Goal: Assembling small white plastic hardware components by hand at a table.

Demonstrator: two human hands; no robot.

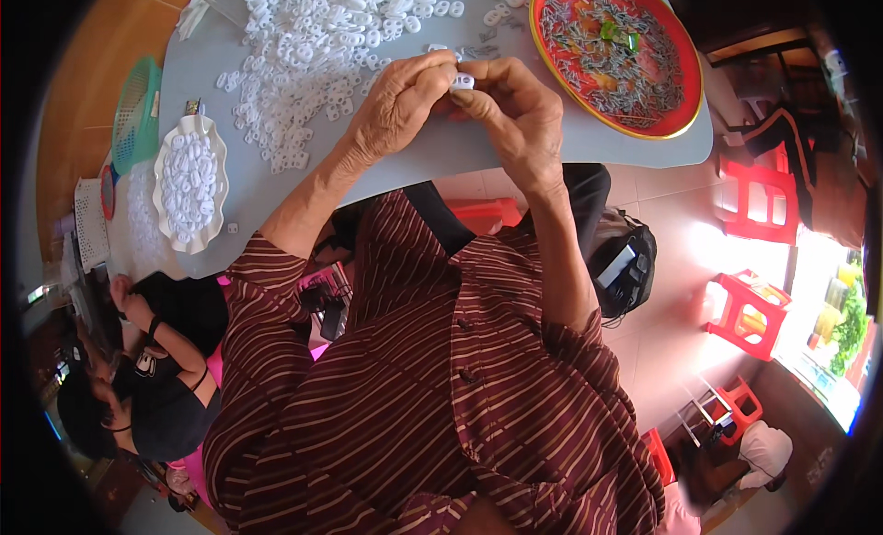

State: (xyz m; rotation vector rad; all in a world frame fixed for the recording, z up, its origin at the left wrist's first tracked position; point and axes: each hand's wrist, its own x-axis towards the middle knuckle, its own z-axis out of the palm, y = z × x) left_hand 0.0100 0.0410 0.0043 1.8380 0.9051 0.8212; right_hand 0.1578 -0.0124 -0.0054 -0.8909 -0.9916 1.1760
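Observation:
A small white plastic piece with two holes (463, 80) is pinched between the thumb and fingers of my right hand (520, 116), above the near part of the table. My left hand (402, 107) is closed, its fingertips meeting the left end of that piece; whatever they grip is hidden. Beyond my hands spreads a big heap of similar white pieces (313, 47). To the right, a round red tray with a gold rim (692, 107) holds many grey metal screws (589, 75) and a small green thing (619, 36). A few loose screws (480, 51) lie just past my fingers.
A white scalloped dish (164, 199) with white oval pieces stands at the table's left, near a green basket (138, 112). Another person (175, 360) sits at the lower left. Red plastic stools (759, 199) and a black bag (625, 268) are on the right-hand floor.

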